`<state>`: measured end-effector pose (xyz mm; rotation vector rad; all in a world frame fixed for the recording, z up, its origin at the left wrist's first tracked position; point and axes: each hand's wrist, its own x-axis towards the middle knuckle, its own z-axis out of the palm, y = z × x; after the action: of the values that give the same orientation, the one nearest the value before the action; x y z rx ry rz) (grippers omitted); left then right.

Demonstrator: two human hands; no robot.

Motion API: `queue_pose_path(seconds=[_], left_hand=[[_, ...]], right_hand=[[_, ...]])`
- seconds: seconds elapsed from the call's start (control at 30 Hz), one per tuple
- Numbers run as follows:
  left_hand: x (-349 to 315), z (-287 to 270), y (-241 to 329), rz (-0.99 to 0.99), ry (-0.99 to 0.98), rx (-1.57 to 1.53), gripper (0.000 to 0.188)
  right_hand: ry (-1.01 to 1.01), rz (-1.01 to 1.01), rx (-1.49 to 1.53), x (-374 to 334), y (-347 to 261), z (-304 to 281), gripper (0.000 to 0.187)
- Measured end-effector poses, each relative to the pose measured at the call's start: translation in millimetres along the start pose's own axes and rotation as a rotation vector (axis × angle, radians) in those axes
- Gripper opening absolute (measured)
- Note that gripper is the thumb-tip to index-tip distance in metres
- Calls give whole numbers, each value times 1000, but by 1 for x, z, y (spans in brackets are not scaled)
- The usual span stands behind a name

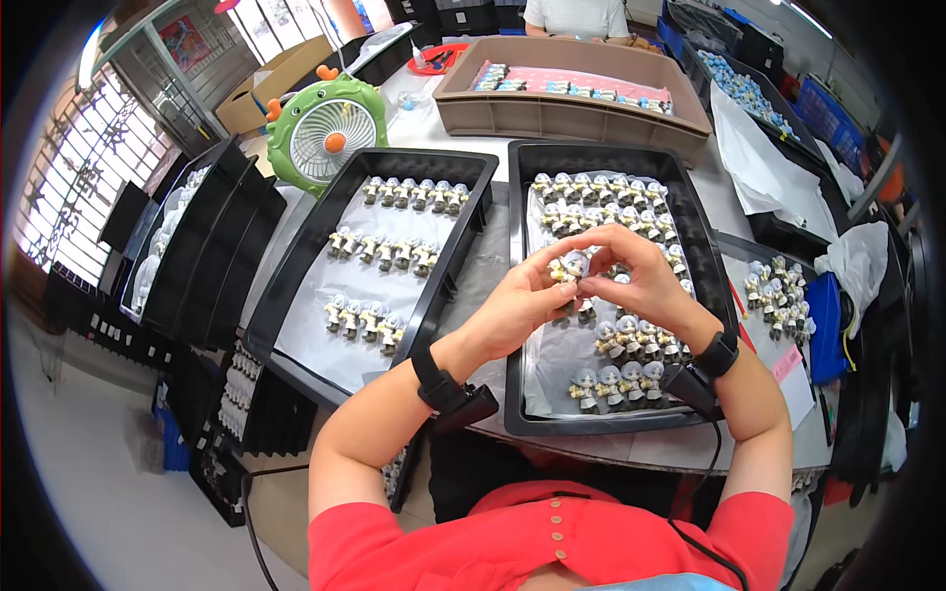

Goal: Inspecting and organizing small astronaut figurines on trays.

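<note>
Between my fingertips is a small figurine with pale hair and a yellow-and-dark body. My left hand pinches it from the left, thumb and forefinger closed. From the other side my right hand closes on the same figurine, fingertips meeting the left ones; its lower part is partly covered. Both hands are above the right black tray, where similar figurines lie in rows on white lining. To the left, another black tray holds three spaced rows of figurines.
A green fan stands behind the left tray. At the back is a brown bin with more figurines; a person sits beyond it. Loose figurines lie right, beside a blue container. Stacked black trays stand left.
</note>
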<state>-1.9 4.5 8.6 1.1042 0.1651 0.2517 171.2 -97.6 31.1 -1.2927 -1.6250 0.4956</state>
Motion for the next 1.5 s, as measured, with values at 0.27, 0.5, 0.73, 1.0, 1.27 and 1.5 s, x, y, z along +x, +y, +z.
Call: queue_pose_path(seconds=[0.27,0.5,0.73,1.0,1.27,1.5], left_hand=[[-2,2,-4,23,118,106,63],[-2,5,-6,163,145,228,64],[-2,7,-11,210,202,311,63],[-2,4,-11,200,220,321,64],[0,2,-10,102,204,191,58],[-1,6,-6,62,223,130,55]], right_hand=[[-15,-33,-13,0,7,0,38],[37,-36,-12,0,11,3,35],[38,-9,6,-1,14,4,33],[52,3,-5,0,13,4,31],[22,121,27,-1,9,2,29],[-1,148,21,-1,6,0,29]])
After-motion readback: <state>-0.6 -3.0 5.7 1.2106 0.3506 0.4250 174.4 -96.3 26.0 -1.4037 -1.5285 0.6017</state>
